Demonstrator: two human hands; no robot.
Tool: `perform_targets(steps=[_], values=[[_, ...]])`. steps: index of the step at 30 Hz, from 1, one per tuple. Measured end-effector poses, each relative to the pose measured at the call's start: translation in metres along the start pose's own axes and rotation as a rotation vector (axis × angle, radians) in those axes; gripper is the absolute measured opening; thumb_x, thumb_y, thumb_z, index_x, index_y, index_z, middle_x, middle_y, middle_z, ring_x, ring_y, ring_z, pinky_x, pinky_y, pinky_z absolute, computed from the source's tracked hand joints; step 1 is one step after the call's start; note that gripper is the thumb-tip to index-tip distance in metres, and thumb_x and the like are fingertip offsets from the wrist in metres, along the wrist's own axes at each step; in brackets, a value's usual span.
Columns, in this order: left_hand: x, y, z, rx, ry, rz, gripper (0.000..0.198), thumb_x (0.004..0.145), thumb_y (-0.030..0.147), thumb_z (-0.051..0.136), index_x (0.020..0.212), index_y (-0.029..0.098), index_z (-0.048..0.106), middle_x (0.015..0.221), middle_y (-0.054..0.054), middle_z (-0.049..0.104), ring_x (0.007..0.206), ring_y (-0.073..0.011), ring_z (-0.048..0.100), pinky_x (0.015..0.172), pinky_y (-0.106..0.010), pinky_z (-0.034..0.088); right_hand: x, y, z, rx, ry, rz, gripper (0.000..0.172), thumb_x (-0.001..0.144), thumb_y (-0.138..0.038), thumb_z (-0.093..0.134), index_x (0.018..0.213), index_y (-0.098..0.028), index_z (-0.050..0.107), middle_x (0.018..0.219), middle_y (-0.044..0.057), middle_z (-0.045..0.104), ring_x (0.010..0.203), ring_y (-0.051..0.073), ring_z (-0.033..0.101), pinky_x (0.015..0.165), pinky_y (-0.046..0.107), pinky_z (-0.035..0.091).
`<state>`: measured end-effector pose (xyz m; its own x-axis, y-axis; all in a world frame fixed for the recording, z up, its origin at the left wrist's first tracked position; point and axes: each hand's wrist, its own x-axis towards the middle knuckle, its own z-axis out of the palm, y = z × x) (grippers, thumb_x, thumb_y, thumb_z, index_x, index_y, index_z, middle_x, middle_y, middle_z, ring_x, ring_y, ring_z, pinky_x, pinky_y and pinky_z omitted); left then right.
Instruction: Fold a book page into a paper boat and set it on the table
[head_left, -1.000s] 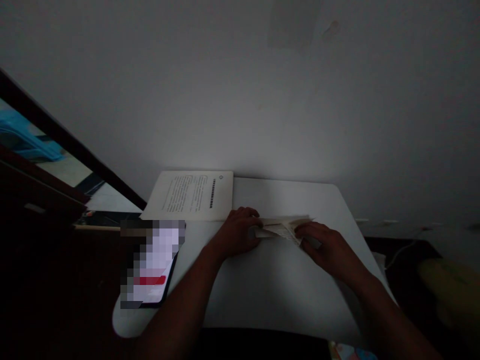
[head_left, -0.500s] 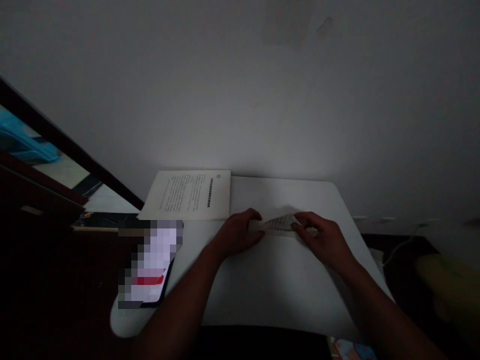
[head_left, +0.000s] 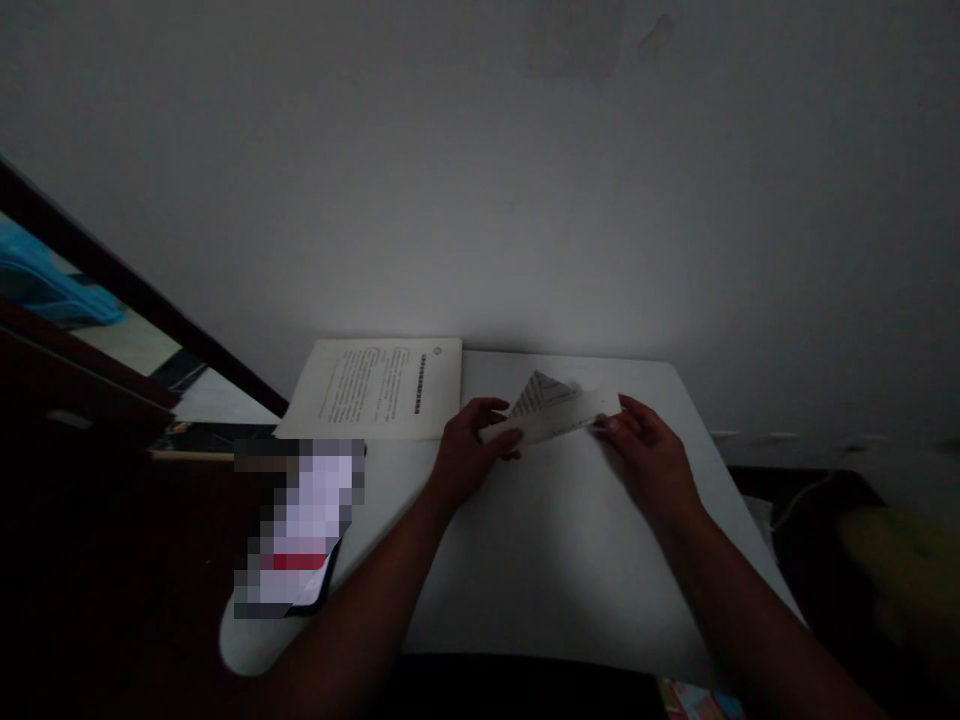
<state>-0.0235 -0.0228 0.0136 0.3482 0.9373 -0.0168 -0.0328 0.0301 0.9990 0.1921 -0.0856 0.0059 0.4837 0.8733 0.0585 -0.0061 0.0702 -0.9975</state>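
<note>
Pinching a folded paper (head_left: 555, 425) between them, the left hand (head_left: 469, 452) and the right hand (head_left: 660, 460) meet over the middle of the far half of the tabletop (head_left: 540, 580). The left grip is clamped on the paper's left end, its thumb across the near face and its fingers behind. The right grip is closed on the opposite end, thumb and forefinger together at the corner. Between the hands the paper shows a plain pale band, slanting up toward the right, with a triangular flap of printed lines peaking behind it. Whether its lower edge touches the surface below, I cannot tell.

Beyond the left hand, a printed page (head_left: 375, 390) lies flat at the far left corner, its text turned sideways and a bold heading running along its right side. Nearer, beside the left forearm, a smartphone (head_left: 306, 590) lies at the left edge, its lit screen mostly blurred out except for a red bar. Behind everything rises a pale wall (head_left: 480, 220).
</note>
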Motion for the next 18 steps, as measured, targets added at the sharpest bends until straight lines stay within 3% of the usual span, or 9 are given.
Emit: perform_targets(steps=[2,5,8,12,18], values=[[-0.001,0.0,0.006,-0.05,0.02,-0.026,0.042,0.067,0.03,0.072,0.102,0.014,0.054,0.094,-0.008,0.062,0.066,-0.0159,0.066,0.059,-0.029,0.056,-0.007,0.007,0.009,0.119,-0.209,0.107,0.028,0.067,-0.04,0.073,0.084,-0.019,0.065,0.081,0.005,0.069,0.074,0.019,0.066,0.074,0.038,0.052],[-0.005,0.0,0.012,-0.019,-0.045,-0.04,0.04,0.064,0.028,0.075,0.097,0.013,0.058,0.088,-0.007,0.066,0.077,-0.0189,0.066,0.066,-0.028,0.054,-0.017,0.009,0.021,0.01,-0.292,0.15,0.025,0.07,-0.038,0.071,0.064,-0.014,0.068,0.065,0.006,0.069,0.063,0.018,0.065,0.066,0.033,0.051],[-0.007,0.0,0.013,0.008,-0.198,-0.048,0.034,0.063,0.028,0.076,0.091,0.012,0.063,0.088,-0.008,0.069,0.084,-0.0197,0.065,0.072,-0.028,0.051,-0.021,0.004,0.025,-0.152,-0.327,0.153,0.026,0.067,-0.038,0.073,0.057,-0.014,0.069,0.06,0.007,0.069,0.059,0.018,0.064,0.059,0.029,0.049],[-0.008,0.002,0.011,0.021,-0.289,-0.136,0.028,0.068,0.032,0.072,0.084,0.01,0.068,0.079,-0.007,0.07,0.069,-0.0171,0.064,0.062,-0.026,0.048,-0.019,0.0,0.022,-0.13,-0.562,0.192,0.023,0.063,-0.036,0.076,0.064,-0.014,0.07,0.058,0.004,0.068,0.054,0.016,0.062,0.054,0.028,0.049],[-0.008,0.002,0.011,0.016,-0.273,-0.118,0.027,0.066,0.033,0.073,0.08,0.01,0.069,0.072,-0.004,0.069,0.064,-0.0151,0.063,0.06,-0.024,0.047,-0.018,0.002,0.021,-0.022,-0.5,0.173,0.022,0.067,-0.037,0.073,0.075,-0.017,0.071,0.063,0.001,0.068,0.053,0.012,0.059,0.053,0.026,0.048]])
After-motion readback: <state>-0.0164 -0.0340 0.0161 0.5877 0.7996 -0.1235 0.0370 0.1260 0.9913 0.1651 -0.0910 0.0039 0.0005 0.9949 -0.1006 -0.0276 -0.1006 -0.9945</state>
